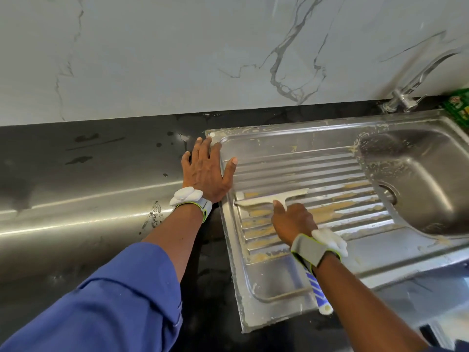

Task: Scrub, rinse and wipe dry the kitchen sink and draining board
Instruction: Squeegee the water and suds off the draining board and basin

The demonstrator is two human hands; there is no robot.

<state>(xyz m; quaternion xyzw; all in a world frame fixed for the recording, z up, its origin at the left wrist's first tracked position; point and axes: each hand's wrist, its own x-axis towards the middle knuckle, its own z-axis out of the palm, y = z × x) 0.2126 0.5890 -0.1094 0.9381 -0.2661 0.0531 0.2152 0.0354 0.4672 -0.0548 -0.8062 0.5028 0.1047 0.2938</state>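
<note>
The steel draining board [299,153] has ridges smeared with tan residue, and the sink bowl [421,179] lies to its right with grime along its rim. My right hand [291,222] grips a white squeegee [271,198], its blade lying across the ridges near the board's left side; the blue-striped handle end [320,295] sticks out below my wrist. My left hand [206,168] rests flat with fingers spread on the board's left edge and the dark counter.
A chrome tap [416,82] rises behind the sink at the marble wall. A green packet [458,105] sits at the far right edge. The dark counter [101,148] stretches left, with a shiny steel strip [76,212] along its front.
</note>
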